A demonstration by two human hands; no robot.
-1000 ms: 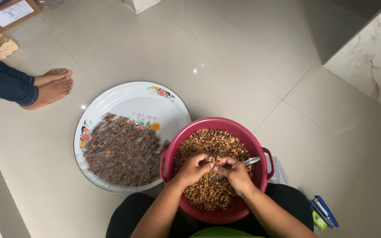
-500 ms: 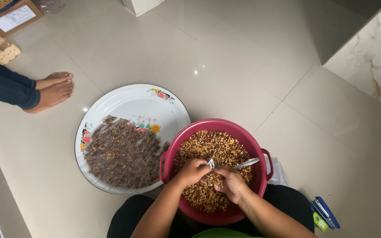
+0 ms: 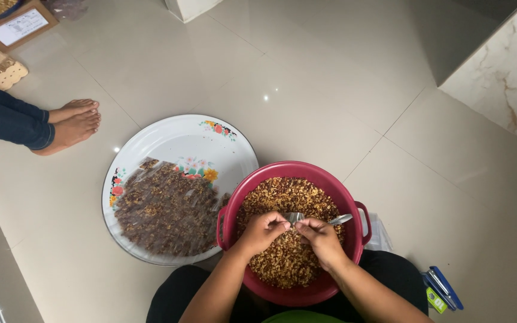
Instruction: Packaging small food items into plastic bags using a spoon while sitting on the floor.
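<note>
While over one basin (image 3: pixel 354 197), two hands (image 3: pixel 294 230).

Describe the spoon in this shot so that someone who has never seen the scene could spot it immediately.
Start at the red basin of brown crumbly mix, right of the big flowered round tray on the tiled floor. Over the basin the left hand and right hand meet. The spoon pokes out between them toward the basin's right rim: the only shiny metal thing there.
</note>
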